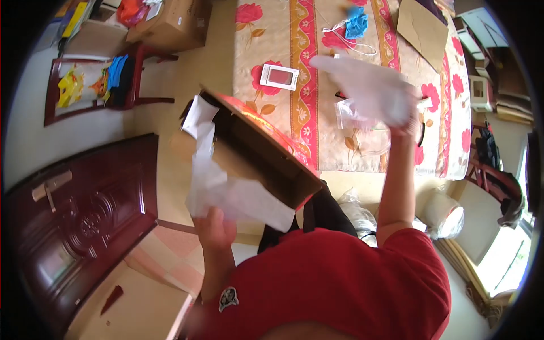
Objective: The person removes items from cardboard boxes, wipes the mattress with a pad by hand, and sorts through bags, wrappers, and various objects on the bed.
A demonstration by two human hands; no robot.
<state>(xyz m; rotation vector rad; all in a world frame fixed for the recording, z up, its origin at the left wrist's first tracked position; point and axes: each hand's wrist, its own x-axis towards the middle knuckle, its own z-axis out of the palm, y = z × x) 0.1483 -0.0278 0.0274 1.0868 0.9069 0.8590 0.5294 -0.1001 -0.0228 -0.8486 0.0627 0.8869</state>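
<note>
An open shoebox-like cardboard box (229, 150), red outside and brown inside, sits tilted between my body and the table's near left corner. My left hand (215, 226) grips crumpled white tissue paper (243, 198) that spreads over the box's near edge. Out over the table, my right hand (409, 119) is closed on a whitish, translucent wrapping sheet (368, 85), smeared by motion. Whether that sheet wraps anything cannot be made out. Below it on the table lies a clear plastic bag (352, 115), partly covered.
A flowered tablecloth (272, 34) covers the table. On it lie a boxed phone case (279, 77), a blue crumpled item (356, 24) with white cord, and a cardboard sheet (422, 31). A chair (136, 76) with bags and a dark door (85, 221) stand left.
</note>
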